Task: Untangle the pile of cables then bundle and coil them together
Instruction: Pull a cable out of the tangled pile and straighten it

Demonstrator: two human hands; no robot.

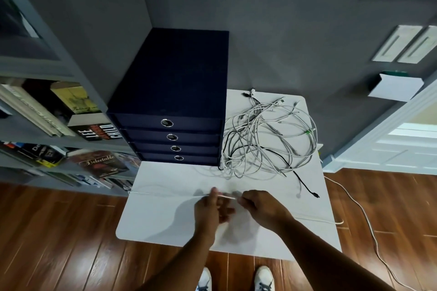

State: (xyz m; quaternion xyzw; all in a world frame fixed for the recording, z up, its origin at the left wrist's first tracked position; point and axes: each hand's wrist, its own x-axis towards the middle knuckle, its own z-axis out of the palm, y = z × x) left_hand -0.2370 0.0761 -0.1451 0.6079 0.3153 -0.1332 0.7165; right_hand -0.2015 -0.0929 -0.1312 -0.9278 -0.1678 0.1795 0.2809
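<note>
My left hand [212,209] and right hand [261,205] each pinched one white cable [228,197] just above the table [153,217], nearer its front edge. The cable ran out to the left and right edges. The tangled pile of cables [267,139] lay toward the far right corner, beside a navy drawer box [172,92].

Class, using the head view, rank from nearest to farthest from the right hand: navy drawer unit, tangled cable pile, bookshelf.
1. Tangled cable pile, just beyond the right hand.
2. Navy drawer unit, back left.
3. Bookshelf, far left, off the table.
</note>
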